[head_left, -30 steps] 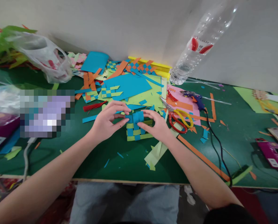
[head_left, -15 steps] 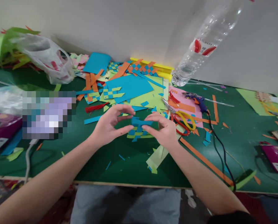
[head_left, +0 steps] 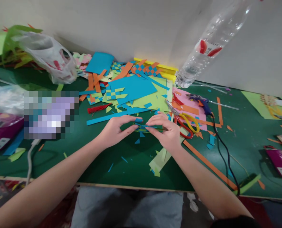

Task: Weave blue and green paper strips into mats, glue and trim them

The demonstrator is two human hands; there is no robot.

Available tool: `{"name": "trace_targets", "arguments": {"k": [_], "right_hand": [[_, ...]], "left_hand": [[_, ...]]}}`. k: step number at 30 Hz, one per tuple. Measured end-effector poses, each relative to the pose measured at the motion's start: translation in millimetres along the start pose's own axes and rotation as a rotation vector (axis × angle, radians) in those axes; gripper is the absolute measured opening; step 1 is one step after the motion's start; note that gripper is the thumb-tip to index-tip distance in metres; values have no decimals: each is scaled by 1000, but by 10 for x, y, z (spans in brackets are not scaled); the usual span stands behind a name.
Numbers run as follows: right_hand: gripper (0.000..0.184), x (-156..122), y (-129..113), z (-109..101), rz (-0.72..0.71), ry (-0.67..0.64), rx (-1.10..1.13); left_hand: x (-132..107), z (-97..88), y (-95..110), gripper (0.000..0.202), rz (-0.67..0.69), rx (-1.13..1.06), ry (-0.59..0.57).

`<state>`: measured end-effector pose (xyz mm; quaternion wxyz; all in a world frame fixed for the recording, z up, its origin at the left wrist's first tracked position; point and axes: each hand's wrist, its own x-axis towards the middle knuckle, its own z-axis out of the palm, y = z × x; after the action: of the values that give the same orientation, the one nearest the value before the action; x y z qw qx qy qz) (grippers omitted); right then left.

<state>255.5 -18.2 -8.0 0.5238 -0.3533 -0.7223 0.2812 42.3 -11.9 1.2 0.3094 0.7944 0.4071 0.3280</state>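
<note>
A blue paper piece [head_left: 145,126] is held nearly edge-on between my hands, above the green table. My left hand [head_left: 118,131] pinches its left end between thumb and fingers, and a short blue paper roll or fold [head_left: 138,120] shows at those fingertips. The other end is gripped by the thumb and fingers of my right hand [head_left: 164,128]. Behind and below it lies a green-and-blue woven paper piece [head_left: 143,129], mostly hidden. Scissors [head_left: 188,123] with red and yellow handles rest just right of my right hand. A red tassel [head_left: 98,108] lies beyond my left hand.
Blue sheets [head_left: 131,88], woven pieces and orange strips are piled at the back. A glue gun [head_left: 202,104] with a black cord lies right, near a large plastic bottle [head_left: 198,60]. On the left are a white plastic bag [head_left: 60,66] and a blurred-out device [head_left: 58,117].
The blue paper has turned from showing its flat face to nearly edge-on. My left fingertips have closed onto it, where before they were spread beside it.
</note>
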Motion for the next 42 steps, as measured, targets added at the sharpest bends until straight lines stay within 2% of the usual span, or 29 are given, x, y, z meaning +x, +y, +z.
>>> {"name": "trace_targets", "arguments": {"k": [6,17,23,28,31,33,39,42], "right_hand": [[13,-1,-16,3,-21,-29,-5],[10,-8,-15,4,15,-7,-19],[9,-11,-66,63,-16,-56,-17],[26,-4,-56,21,109,-99,-60],[15,4,8,-3,157,-89,-109],[8,3,55,3,155,-73,-125],[10,-26,130,39,119,-126,-133],[9,-27,148,28,49,-131,-173]], "left_hand": [[3,-5,10,27,49,-36,-71],[6,40,18,26,58,35,-113],[9,82,6,23,50,58,-28],[-10,74,-39,21,-14,107,122],[-8,47,-32,22,-54,111,195],[1,35,-22,22,-70,99,182],[12,39,-29,26,-133,35,178],[10,31,-16,26,-134,47,160]]}}
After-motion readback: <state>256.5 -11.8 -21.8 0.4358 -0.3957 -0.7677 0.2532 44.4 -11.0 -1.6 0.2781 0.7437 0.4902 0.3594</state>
